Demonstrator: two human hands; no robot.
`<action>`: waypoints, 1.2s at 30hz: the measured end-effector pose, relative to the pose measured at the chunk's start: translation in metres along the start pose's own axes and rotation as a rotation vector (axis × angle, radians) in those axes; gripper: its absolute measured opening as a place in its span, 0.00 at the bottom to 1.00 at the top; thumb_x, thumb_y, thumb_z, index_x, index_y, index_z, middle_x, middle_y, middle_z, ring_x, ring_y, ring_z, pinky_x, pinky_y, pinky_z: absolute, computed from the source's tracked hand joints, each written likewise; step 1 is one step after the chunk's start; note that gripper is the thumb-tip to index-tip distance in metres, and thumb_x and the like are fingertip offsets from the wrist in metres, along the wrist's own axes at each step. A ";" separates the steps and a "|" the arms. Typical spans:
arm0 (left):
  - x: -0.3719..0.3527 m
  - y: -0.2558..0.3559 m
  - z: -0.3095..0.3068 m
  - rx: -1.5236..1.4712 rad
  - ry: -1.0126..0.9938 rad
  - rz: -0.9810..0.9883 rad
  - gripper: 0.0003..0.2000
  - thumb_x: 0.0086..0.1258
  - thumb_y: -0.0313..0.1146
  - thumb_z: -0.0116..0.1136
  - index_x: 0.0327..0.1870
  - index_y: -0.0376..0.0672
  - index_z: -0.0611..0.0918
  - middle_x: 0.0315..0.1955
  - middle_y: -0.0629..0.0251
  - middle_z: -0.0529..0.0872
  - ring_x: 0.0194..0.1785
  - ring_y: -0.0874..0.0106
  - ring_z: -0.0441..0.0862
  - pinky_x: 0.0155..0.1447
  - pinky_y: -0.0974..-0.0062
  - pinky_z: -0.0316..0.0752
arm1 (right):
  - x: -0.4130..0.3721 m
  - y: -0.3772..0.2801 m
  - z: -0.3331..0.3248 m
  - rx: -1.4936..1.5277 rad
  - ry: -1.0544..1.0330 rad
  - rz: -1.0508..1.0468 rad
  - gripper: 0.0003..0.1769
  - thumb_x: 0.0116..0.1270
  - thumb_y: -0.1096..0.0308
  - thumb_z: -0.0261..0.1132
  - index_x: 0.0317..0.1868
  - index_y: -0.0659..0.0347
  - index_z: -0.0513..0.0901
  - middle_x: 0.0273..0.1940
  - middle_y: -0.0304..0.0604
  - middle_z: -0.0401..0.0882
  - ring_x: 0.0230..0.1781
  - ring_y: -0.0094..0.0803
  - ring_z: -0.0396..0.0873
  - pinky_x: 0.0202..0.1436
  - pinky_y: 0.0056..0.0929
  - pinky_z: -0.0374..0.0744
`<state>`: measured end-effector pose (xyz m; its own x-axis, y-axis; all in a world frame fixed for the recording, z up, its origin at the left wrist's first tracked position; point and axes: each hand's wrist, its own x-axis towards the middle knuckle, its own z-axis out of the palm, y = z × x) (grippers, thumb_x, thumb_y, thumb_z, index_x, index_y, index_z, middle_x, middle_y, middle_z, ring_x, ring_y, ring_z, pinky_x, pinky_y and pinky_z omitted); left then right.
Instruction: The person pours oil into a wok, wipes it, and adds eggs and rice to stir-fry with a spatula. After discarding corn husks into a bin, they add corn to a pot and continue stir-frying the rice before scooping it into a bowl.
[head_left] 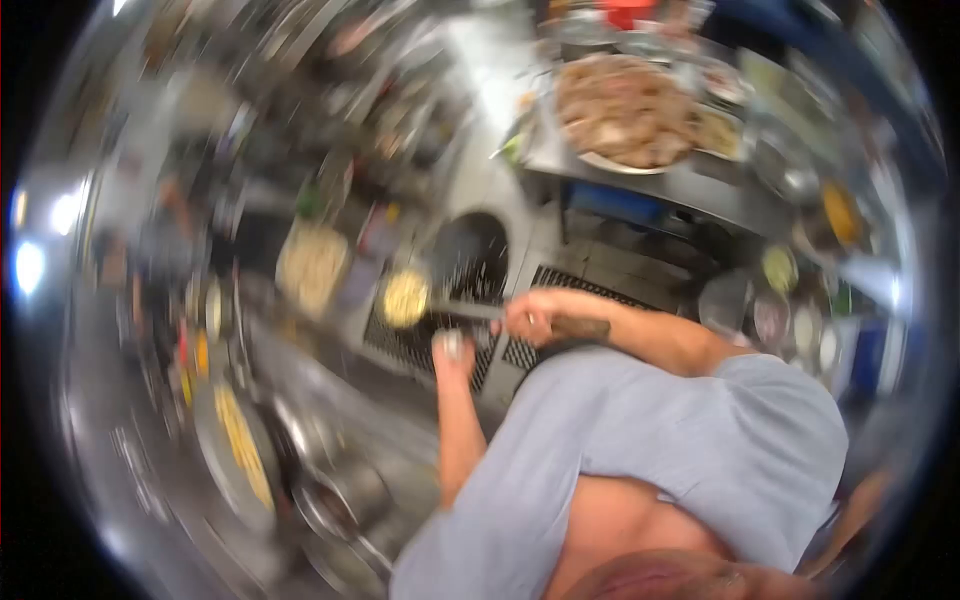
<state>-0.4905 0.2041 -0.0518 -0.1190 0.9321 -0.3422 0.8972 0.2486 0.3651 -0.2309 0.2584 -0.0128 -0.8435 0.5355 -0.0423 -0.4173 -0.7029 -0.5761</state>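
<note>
My right hand is closed around the handle of a ladle or strainer, whose round head holds pale yellow food. Just left of it and lower, my left hand is closed around something small and whitish that blur hides. Beyond both hands is a dark round pan, with light specks streaked across it. The ladle's head is at the pan's left side, above a black grate.
A large tray of raw-looking meat rests on a steel table at the upper right. On the left are a tray of pale food, an oval dish with yellow pieces and metal pots.
</note>
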 end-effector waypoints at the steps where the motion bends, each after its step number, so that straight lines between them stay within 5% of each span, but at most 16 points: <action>1: -0.020 -0.002 0.021 -0.276 0.015 -0.112 0.05 0.60 0.26 0.57 0.24 0.41 0.76 0.20 0.67 0.78 0.23 0.73 0.73 0.26 0.69 0.69 | -0.029 -0.025 0.010 0.406 0.161 0.368 0.15 0.69 0.72 0.53 0.53 0.70 0.71 0.20 0.27 0.59 0.12 0.12 0.57 0.10 0.14 0.57; 2: -0.030 -0.017 0.050 -0.408 0.112 -0.086 0.06 0.62 0.27 0.58 0.24 0.41 0.76 0.20 0.67 0.77 0.23 0.75 0.69 0.26 0.72 0.68 | -0.058 -0.043 0.003 0.524 0.017 0.398 0.17 0.69 0.72 0.54 0.56 0.68 0.69 0.20 0.29 0.59 0.10 0.12 0.56 0.08 0.15 0.57; 4: -0.058 0.009 0.047 -0.674 0.202 0.028 0.09 0.62 0.25 0.57 0.23 0.38 0.72 0.18 0.70 0.73 0.23 0.78 0.66 0.27 0.75 0.65 | -0.130 -0.094 0.024 0.353 0.144 0.194 0.18 0.66 0.75 0.53 0.56 0.67 0.69 0.19 0.30 0.61 0.09 0.14 0.57 0.07 0.17 0.57; 7: -0.038 0.031 0.031 -0.847 0.028 0.144 0.08 0.62 0.22 0.54 0.22 0.34 0.70 0.18 0.68 0.72 0.23 0.79 0.66 0.28 0.77 0.64 | -0.205 -0.160 0.055 0.113 0.482 -0.116 0.21 0.60 0.79 0.54 0.56 0.67 0.69 0.18 0.33 0.64 0.08 0.16 0.60 0.07 0.18 0.58; 11: -0.026 -0.005 0.044 -1.078 -0.242 -0.034 0.05 0.62 0.17 0.47 0.26 0.34 0.71 0.22 0.64 0.74 0.26 0.78 0.69 0.31 0.80 0.65 | -0.256 -0.209 0.059 -0.500 1.211 -0.273 0.26 0.56 0.76 0.54 0.58 0.65 0.67 0.19 0.36 0.67 0.09 0.19 0.66 0.09 0.20 0.62; 13: -0.028 -0.015 0.043 -1.034 -0.231 -0.034 0.05 0.62 0.16 0.46 0.27 0.34 0.71 0.23 0.63 0.75 0.27 0.78 0.69 0.31 0.80 0.65 | -0.272 -0.222 0.024 -0.804 1.528 -0.074 0.25 0.57 0.74 0.53 0.58 0.66 0.66 0.22 0.46 0.75 0.14 0.35 0.75 0.17 0.35 0.73; 14: -0.028 -0.020 0.041 -1.016 -0.208 -0.024 0.05 0.62 0.16 0.45 0.27 0.34 0.72 0.23 0.62 0.75 0.27 0.78 0.69 0.31 0.81 0.65 | -0.278 -0.219 0.000 -0.812 1.525 -0.071 0.25 0.57 0.74 0.53 0.58 0.66 0.66 0.22 0.46 0.75 0.14 0.35 0.75 0.17 0.35 0.73; 16: -0.028 -0.025 0.043 -0.919 -0.190 0.004 0.05 0.62 0.15 0.43 0.28 0.34 0.72 0.24 0.62 0.75 0.28 0.78 0.70 0.32 0.81 0.65 | -0.288 -0.202 -0.054 -1.317 1.778 0.085 0.28 0.57 0.74 0.54 0.60 0.71 0.65 0.27 0.60 0.80 0.24 0.53 0.80 0.29 0.46 0.78; 18: -0.025 -0.031 0.043 -0.863 -0.176 0.015 0.06 0.62 0.14 0.42 0.29 0.34 0.72 0.25 0.61 0.75 0.28 0.78 0.70 0.32 0.82 0.65 | -0.284 -0.178 -0.094 -1.346 1.836 0.193 0.29 0.56 0.74 0.54 0.60 0.71 0.64 0.30 0.63 0.80 0.30 0.58 0.80 0.36 0.49 0.77; 21: -0.013 -0.032 0.047 -1.386 -0.251 -0.201 0.07 0.61 0.14 0.39 0.29 0.33 0.72 0.25 0.61 0.75 0.28 0.77 0.72 0.33 0.83 0.65 | -0.279 -0.157 -0.132 -1.317 1.853 0.363 0.29 0.58 0.73 0.52 0.63 0.69 0.64 0.34 0.67 0.80 0.35 0.62 0.79 0.41 0.55 0.75; 24: -0.022 -0.001 0.021 -1.046 -0.137 -0.039 0.02 0.60 0.17 0.46 0.30 0.32 0.72 0.27 0.61 0.76 0.29 0.77 0.72 0.31 0.82 0.66 | -0.268 -0.140 -0.140 -1.320 1.990 0.184 0.29 0.60 0.71 0.51 0.64 0.68 0.63 0.35 0.64 0.80 0.34 0.60 0.80 0.41 0.55 0.75; 27: -0.028 0.002 0.016 -0.679 0.070 0.047 0.07 0.61 0.19 0.53 0.39 0.32 0.72 0.31 0.59 0.79 0.31 0.78 0.73 0.31 0.82 0.68 | -0.255 -0.146 -0.084 -1.304 1.836 -0.347 0.33 0.62 0.67 0.55 0.67 0.67 0.61 0.37 0.64 0.81 0.38 0.64 0.79 0.45 0.52 0.75; 29: -0.034 0.012 -0.003 -0.695 0.272 -0.240 0.09 0.61 0.19 0.53 0.41 0.36 0.71 0.30 0.63 0.79 0.30 0.79 0.72 0.32 0.82 0.69 | -0.191 -0.176 -0.027 -0.614 1.439 -0.278 0.32 0.61 0.72 0.59 0.68 0.63 0.64 0.19 0.37 0.73 0.14 0.27 0.73 0.17 0.28 0.70; 30: -0.026 0.014 -0.008 -1.144 0.224 -0.410 0.06 0.63 0.24 0.52 0.39 0.39 0.72 0.29 0.63 0.79 0.30 0.75 0.74 0.29 0.80 0.70 | -0.161 -0.177 -0.013 -0.531 1.267 -0.321 0.32 0.61 0.75 0.58 0.67 0.62 0.65 0.16 0.31 0.64 0.08 0.17 0.61 0.11 0.18 0.60; 32: -0.016 0.019 -0.013 -2.232 0.563 -0.879 0.05 0.67 0.35 0.51 0.36 0.44 0.74 0.27 0.62 0.78 0.28 0.69 0.77 0.24 0.77 0.71 | -0.120 -0.176 -0.017 -0.567 0.960 -0.201 0.32 0.59 0.77 0.57 0.66 0.65 0.65 0.17 0.33 0.67 0.09 0.19 0.63 0.11 0.20 0.60; 36: -0.024 0.126 -0.001 -2.379 0.700 -0.610 0.05 0.58 0.28 0.53 0.35 0.43 0.72 0.28 0.60 0.78 0.32 0.67 0.79 0.23 0.78 0.70 | -0.046 -0.220 -0.060 -0.572 0.364 0.160 0.34 0.57 0.80 0.59 0.67 0.67 0.64 0.22 0.35 0.71 0.12 0.19 0.65 0.13 0.20 0.63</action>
<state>-0.3748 0.2135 0.0031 -0.5198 0.4894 -0.7002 -0.8540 -0.3178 0.4119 -0.0799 0.4170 0.0667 -0.6711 0.6392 -0.3757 0.0306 -0.4824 -0.8754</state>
